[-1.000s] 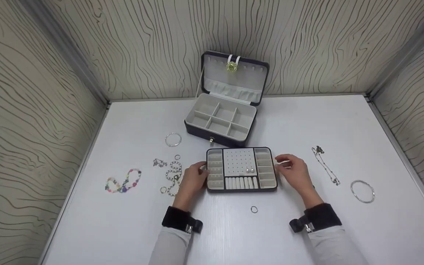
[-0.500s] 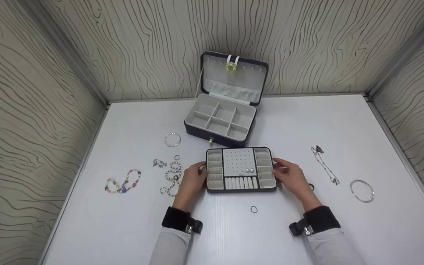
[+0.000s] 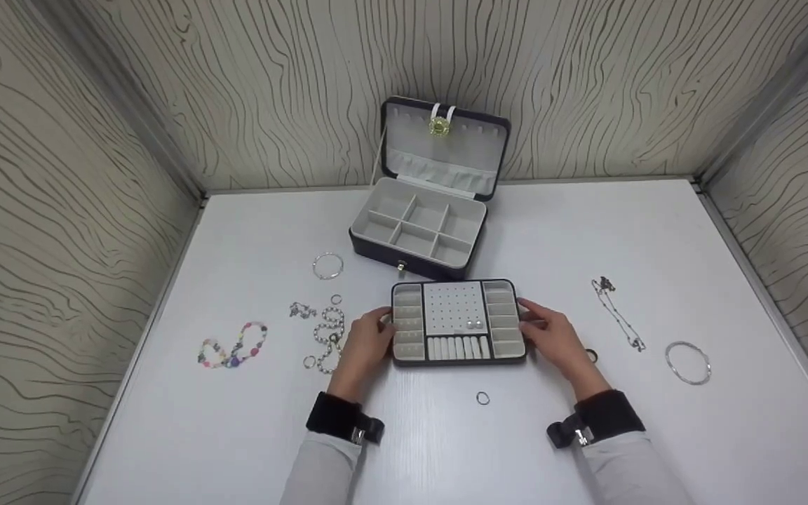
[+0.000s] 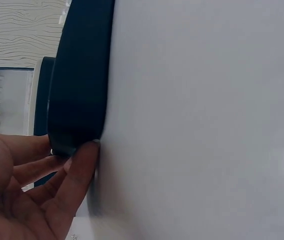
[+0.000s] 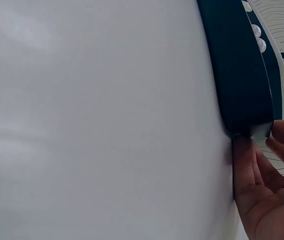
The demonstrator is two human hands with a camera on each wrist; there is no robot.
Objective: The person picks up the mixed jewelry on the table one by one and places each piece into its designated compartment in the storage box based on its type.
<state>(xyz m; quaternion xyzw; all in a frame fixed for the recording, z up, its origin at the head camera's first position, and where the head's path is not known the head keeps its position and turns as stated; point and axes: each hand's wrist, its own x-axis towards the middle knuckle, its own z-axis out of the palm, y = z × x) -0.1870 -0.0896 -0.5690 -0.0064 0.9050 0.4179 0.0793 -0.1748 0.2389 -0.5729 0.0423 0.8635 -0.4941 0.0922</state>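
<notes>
A dark blue jewelry tray [image 3: 460, 362] lies flat in front of me, with light compartments at both ends, a holed earring panel and a row of ring rolls. Two pearl earrings [image 3: 474, 324] sit on the panel. My left hand [image 3: 369, 337] grips the tray's left end; in the left wrist view its fingers and thumb close on the corner of the tray [image 4: 84, 65]. At the opposite end, my right hand [image 3: 555, 340] holds the tray, fingers low at the corner in the right wrist view. Behind stands the jewelry box [image 3: 376, 247], lid up, its six-part base bare.
Left of the tray lie a colourful beaded bracelet [image 3: 255, 351], a pearl strand [image 3: 322, 333], a silver bangle [image 3: 314, 266] and small rings. A ring [image 3: 478, 401] lies in front. To the right are a chain necklace [image 3: 616, 313], another bangle [image 3: 669, 363] and a dark ring [image 3: 592, 355].
My right hand has moved slightly left, from beside the tray onto its right end, uncovering a dark ring by the wrist. My left hand and the tray stay nearly in place.
</notes>
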